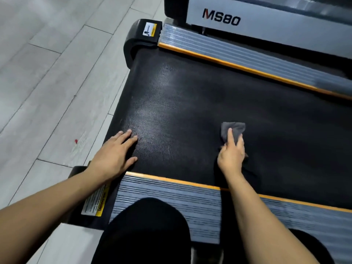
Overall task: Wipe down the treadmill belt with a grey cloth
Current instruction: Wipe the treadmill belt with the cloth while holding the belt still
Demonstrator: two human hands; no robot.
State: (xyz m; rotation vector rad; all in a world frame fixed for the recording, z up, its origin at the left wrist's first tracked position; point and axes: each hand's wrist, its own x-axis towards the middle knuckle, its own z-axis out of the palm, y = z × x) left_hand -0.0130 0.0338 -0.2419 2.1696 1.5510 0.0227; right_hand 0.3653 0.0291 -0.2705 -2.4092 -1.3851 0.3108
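belt: the black textured treadmill belt (190, 103) fills the middle of the view, with pale dusty streaks toward its rear end.
cloth: the grey cloth (233, 130) lies bunched on the belt, right of centre, nearer the close rail.
right hand: the right hand (231, 153) presses the cloth down, index finger stretched along its top, the other fingers curled round its near edge, so the grip pinches the cloth.
left hand: the left hand (116, 153) lies flat on the belt near its rear corner, fingers spread, holding nothing.
rails: ribbed grey side rails (171, 201) with orange trim run along both sides of the belt.
floor: pale wood-look floor (47, 82) on the left.
neighbour: a second machine (266, 18) marked ms80 stands beyond the far rail.
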